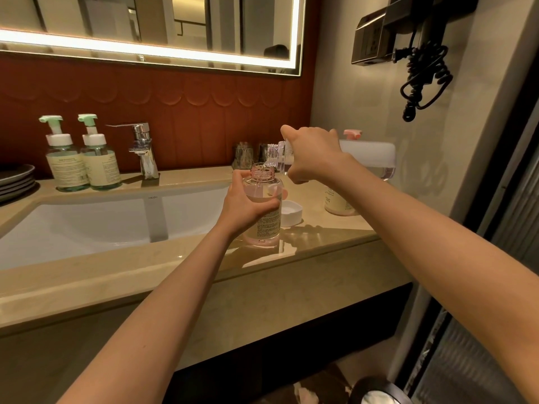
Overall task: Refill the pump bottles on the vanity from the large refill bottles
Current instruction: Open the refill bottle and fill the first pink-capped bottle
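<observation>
At the counter (326,240), just right of the sink (87,225), your left grip (250,204) wraps its fingers round the middle of the uncapped pump bottle (267,228), which stands upright on its base. Your right grip (315,158) clasps the large refill bottle (367,154) near its neck, tipped almost flat farther right of the sink, its mouth just above the pump bottle's opening.
</observation>
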`<state>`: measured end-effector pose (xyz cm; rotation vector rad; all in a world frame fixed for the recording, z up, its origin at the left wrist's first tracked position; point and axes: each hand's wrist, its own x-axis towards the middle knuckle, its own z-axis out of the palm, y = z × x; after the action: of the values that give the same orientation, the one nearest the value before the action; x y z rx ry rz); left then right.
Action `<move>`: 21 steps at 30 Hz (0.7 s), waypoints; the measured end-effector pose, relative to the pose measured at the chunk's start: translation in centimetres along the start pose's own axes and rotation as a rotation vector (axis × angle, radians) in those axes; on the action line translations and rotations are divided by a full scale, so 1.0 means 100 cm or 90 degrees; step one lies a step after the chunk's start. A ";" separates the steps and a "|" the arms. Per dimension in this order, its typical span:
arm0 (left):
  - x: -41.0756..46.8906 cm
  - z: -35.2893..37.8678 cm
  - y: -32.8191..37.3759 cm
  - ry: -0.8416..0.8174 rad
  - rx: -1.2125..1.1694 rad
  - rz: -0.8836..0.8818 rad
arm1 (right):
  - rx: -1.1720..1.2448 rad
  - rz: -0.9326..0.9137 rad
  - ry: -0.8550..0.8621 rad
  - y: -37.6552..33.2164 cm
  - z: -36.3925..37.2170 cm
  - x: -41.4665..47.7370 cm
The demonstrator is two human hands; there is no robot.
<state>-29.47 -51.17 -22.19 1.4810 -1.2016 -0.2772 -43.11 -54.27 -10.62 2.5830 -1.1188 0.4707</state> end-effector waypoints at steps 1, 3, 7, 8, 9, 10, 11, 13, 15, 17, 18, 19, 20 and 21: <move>0.000 0.000 0.000 0.000 0.000 0.000 | 0.000 0.000 0.000 0.000 0.000 0.000; 0.000 0.000 0.000 0.002 0.002 -0.001 | -0.002 0.001 0.001 0.000 0.001 0.001; -0.001 0.000 0.002 0.001 0.000 -0.001 | -0.005 0.001 0.002 0.001 0.002 0.003; -0.001 0.000 0.002 0.001 0.000 -0.001 | -0.006 0.002 0.002 0.001 0.002 0.003; -0.001 0.000 0.002 0.000 0.000 -0.003 | -0.007 0.003 0.002 0.001 0.002 0.003; -0.001 0.000 0.002 0.000 -0.002 -0.003 | -0.007 0.004 0.001 0.001 0.002 0.003; 0.000 0.000 0.001 -0.001 -0.003 -0.003 | -0.007 0.004 0.000 0.001 0.002 0.004; 0.000 0.000 0.001 -0.003 -0.005 -0.003 | -0.008 0.003 -0.001 0.000 0.003 0.003; 0.000 0.000 0.001 -0.003 -0.006 -0.005 | -0.008 0.003 0.000 0.000 0.002 0.003; 0.000 0.000 0.002 -0.002 -0.003 -0.007 | -0.009 0.004 0.001 0.000 0.001 0.002; 0.000 0.000 0.002 -0.002 -0.002 -0.007 | -0.010 0.004 0.001 0.000 0.001 0.002; 0.000 0.000 0.002 -0.002 -0.003 -0.006 | -0.010 0.004 0.002 0.000 0.001 0.002; 0.000 0.000 0.001 -0.002 -0.004 -0.005 | -0.011 0.004 0.002 0.000 0.001 0.002; -0.001 0.000 0.001 -0.002 -0.005 -0.004 | -0.011 0.003 0.001 0.000 0.001 0.002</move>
<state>-29.58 -51.10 -22.11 1.4792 -1.1967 -0.2882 -42.92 -54.41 -10.65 2.5651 -1.1247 0.4627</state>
